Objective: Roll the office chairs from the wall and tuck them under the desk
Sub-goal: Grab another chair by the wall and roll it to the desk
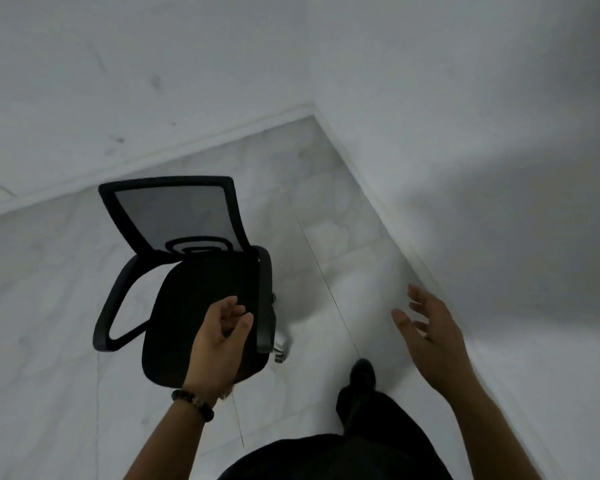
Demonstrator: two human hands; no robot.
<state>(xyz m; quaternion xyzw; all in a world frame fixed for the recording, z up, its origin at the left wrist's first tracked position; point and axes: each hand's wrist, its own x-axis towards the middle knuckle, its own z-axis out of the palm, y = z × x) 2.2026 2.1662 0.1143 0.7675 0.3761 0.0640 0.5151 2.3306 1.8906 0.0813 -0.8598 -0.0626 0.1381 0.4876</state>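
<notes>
A black office chair (184, 292) with a grey mesh backrest, two loop armrests and a black seat stands on the pale floor near the corner of the room, its back toward the far wall. My left hand (222, 337) hovers above the seat's front right part, close to the right armrest, fingers loosely curled and holding nothing. Off to the right of the chair, my right hand (430, 330) is in the air over the floor with its fingers spread apart and empty. No desk is in view.
White walls meet in a corner (314, 105) behind the chair, with a skirting board along each. The right wall (499, 202) runs close beside my right arm. My dark-trousered leg and black shoe (362, 374) are on the tiled floor just right of the chair's castors (279, 355).
</notes>
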